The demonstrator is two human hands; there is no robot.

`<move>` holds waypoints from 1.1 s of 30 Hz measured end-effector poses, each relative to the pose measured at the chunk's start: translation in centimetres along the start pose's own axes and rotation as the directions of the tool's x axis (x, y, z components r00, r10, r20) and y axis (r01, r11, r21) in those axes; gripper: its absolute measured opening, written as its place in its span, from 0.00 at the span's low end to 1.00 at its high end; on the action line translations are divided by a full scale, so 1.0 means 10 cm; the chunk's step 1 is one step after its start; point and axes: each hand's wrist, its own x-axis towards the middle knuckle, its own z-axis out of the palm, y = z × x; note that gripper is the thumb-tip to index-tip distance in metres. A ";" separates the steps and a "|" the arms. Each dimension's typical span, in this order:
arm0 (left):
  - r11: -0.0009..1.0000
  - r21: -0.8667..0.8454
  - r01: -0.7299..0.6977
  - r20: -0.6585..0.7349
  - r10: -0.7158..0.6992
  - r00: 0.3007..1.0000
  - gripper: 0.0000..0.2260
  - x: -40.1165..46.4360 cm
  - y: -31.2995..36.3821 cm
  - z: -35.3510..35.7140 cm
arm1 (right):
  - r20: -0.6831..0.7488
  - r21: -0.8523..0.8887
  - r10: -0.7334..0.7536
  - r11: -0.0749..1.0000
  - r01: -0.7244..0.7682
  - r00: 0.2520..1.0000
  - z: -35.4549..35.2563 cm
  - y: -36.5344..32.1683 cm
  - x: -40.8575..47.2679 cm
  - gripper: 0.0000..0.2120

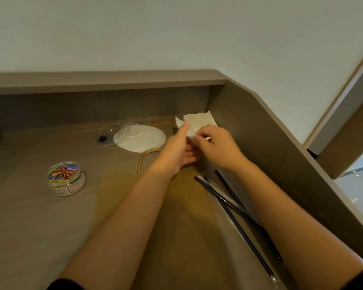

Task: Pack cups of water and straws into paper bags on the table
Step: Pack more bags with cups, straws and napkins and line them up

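Note:
A flat brown paper bag [176, 216] lies on the table under my forearms, its twine handle [144, 159] pointing away. Several black straws [235, 206] in clear wrappers lie to the right of the bag. Both hands meet at the far right corner over a white paper napkin [199, 121]. My left hand [177, 147] holds the napkin's left edge with fingers stretched along it. My right hand [217, 146] pinches the napkin's near edge between thumb and fingers. A clear plastic lid [131, 129] rests on a white round disc [144, 139]. No cup of water is in view.
A round clear tub of coloured rubber bands [67, 178] stands at left. A second clear lid [106, 137] lies by the disc. A raised ledge [105, 80] borders the back, and a slanted side panel [281, 147] closes the right.

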 end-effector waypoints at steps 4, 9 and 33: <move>0.990 -0.110 0.090 -0.139 -0.105 0.985 0.15 -0.06 0.07 -0.07 | 0.294 -0.012 0.015 1.000 -0.012 0.956 0.00 -0.11 -0.23 0.05; 0.993 0.097 0.061 -0.199 -0.041 0.979 0.16 -0.08 0.05 -0.04 | 0.189 -0.113 0.150 0.985 -0.130 0.970 -0.08 -0.01 -0.40 0.08; 0.906 0.299 -0.300 0.006 0.312 0.950 0.13 -0.24 0.24 0.01 | -0.418 0.343 0.248 0.934 -0.101 0.874 -0.56 -0.16 -0.12 0.15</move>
